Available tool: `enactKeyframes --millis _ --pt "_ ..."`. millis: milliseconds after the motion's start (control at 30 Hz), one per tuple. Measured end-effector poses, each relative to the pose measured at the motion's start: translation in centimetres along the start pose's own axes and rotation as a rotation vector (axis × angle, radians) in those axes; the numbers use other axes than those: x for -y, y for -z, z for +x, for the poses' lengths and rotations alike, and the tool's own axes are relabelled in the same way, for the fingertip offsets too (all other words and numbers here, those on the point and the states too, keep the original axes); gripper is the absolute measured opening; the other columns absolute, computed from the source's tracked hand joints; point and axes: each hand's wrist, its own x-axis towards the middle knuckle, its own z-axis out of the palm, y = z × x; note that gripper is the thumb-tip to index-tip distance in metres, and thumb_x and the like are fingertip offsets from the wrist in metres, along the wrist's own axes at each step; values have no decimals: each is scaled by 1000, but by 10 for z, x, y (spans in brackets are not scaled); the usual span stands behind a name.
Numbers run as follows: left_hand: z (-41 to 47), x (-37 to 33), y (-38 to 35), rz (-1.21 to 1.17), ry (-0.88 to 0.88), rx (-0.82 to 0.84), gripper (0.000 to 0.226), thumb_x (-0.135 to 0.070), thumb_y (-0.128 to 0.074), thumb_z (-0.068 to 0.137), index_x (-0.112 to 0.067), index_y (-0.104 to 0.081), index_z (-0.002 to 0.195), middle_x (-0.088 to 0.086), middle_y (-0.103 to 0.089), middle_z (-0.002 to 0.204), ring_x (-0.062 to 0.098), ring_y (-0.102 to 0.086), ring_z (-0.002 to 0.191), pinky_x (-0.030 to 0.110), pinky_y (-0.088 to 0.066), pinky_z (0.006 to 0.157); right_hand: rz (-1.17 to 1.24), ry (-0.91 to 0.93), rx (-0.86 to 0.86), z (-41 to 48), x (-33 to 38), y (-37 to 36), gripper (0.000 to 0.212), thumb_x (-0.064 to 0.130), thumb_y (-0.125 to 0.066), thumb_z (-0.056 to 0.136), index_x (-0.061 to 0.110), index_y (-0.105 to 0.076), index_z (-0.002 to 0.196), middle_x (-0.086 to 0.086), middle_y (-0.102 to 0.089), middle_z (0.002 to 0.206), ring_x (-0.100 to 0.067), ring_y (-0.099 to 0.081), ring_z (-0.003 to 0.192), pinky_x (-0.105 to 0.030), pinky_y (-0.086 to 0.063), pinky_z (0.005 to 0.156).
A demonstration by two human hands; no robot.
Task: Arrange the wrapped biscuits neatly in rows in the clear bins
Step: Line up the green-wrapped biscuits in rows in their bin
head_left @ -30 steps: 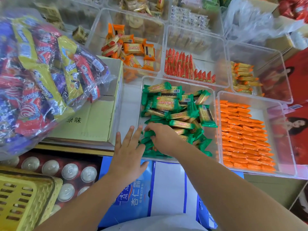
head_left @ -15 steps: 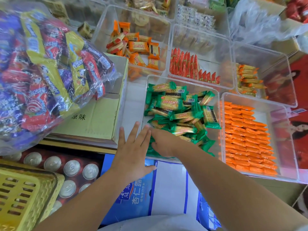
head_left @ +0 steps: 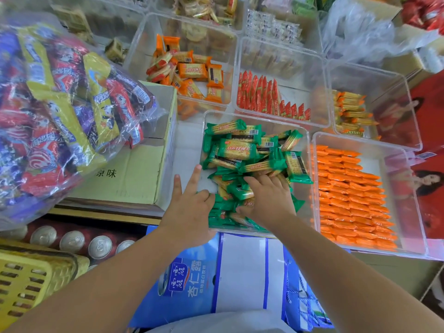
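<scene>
Centrally, the green-wrapped biscuits [head_left: 242, 152] lie in a loose heap inside a clear bin [head_left: 308, 145], piled toward its far and right walls; a bare strip of the bin's floor shows along the left wall; a few packets lie flat against the near wall. The left hand [head_left: 189, 212] sits at the bin's near left corner; two of its fingers [head_left: 195, 179] point straight and apart by the left wall, the others bend down onto the near packets; whether they pinch one cannot be told. The right hand [head_left: 266, 200] rests palm down on the heap, fingers curled round packets with the tips buried, thumb against a wrapper on the near side.

A narrow white gap separates the bin from a cardboard box [head_left: 134, 174] on the left; on the right it stands just beside a second bin [head_left: 360, 141] holding orange packets [head_left: 348, 195] in tidy rows, with open floor along that bin's right side; beyond are loose orange-wrapped biscuits [head_left: 192, 70] and upright red packets [head_left: 259, 94], each in its own bin.

The green wrappers carry barcodes and a Chinese title too blurred to read surely; the box shows a word ending in 味; a blue carton [head_left: 192, 284] under the arms reads 杏仁露. A clear bag of mixed snacks [head_left: 60, 116] overhangs the box; drink cans [head_left: 72, 241] and a yellow basket [head_left: 31, 280] sit at the near left.
</scene>
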Motion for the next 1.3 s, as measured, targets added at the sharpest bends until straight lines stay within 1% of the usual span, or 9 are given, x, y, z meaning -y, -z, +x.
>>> enactKeyframes --millis 167,400,567,667,733,867,1000,1167,1300 --pt "2 2 -5 -50 3 -12 87 -74 -51 76 -21 -50 145 -6 -56 139 35 38 146 69 -8 119 -117 16 -62 15 17 3 62 66 -63 81 32 -54 131 1 -62 120 -30 -51 119 -49 -41 96" --pt "1 3 -6 -92 7 -21 87 -71 -53 76 -18 -49 145 -4 -53 141 36 33 148 64 -21 119 47 123 -120 17 6 22 52 45 -60 86 23 -55 132 -2 -67 113 -25 -57 108 -35 -51 69" --pt "0 3 -4 -127 6 -43 84 -68 -56 77 -16 -50 143 -3 -54 139 35 32 149 61 -25 118 577 144 -297 2 14 44 53 39 -70 78 28 -62 129 8 -70 90 -8 -65 74 -26 -56 57" --pt "0 2 -5 -125 5 -53 86 -68 -56 75 -15 -50 143 -3 -52 142 35 32 149 60 -26 118 1009 77 -233 2 34 43 48 34 -70 78 29 -61 125 21 -67 101 6 -65 90 -14 -55 66" --pt "0 3 -5 -136 10 -64 86 -68 -55 74 -15 -51 142 -2 -50 146 34 34 149 59 -26 118 1106 46 -149 8 46 34 46 27 -71 80 28 -59 125 23 -64 107 11 -61 97 -14 -54 74" --pt "0 4 -7 -136 -2 -65 87 -67 -52 74 -18 -47 146 -3 -41 154 33 37 147 61 -22 119 957 52 4 19 58 14 43 11 -68 83 32 -54 117 14 -65 107 7 -61 87 -5 -45 70" --pt "-1 5 -8 -139 -9 -113 79 -64 -58 71 -22 -52 139 -2 -47 146 34 26 152 71 -1 119 859 65 120 31 62 7 46 8 -60 87 33 -47 123 6 -65 115 -15 -63 89 -30 -54 75" --pt "-4 4 -9 -157 -14 -185 86 -64 -77 59 -18 -47 125 9 -49 140 39 -10 153 66 -9 120 785 121 213 46 61 6 38 10 -53 92 26 -42 125 -3 -63 115 -22 -60 96 -35 -47 82" --pt "-7 1 -9 -213 -17 -288 107 -76 -75 56 -11 -41 134 12 -41 145 35 -22 150 63 -18 119 815 121 300 45 62 -5 30 17 -44 100 19 -43 129 -10 -60 122 -26 -57 108 -37 -46 87"
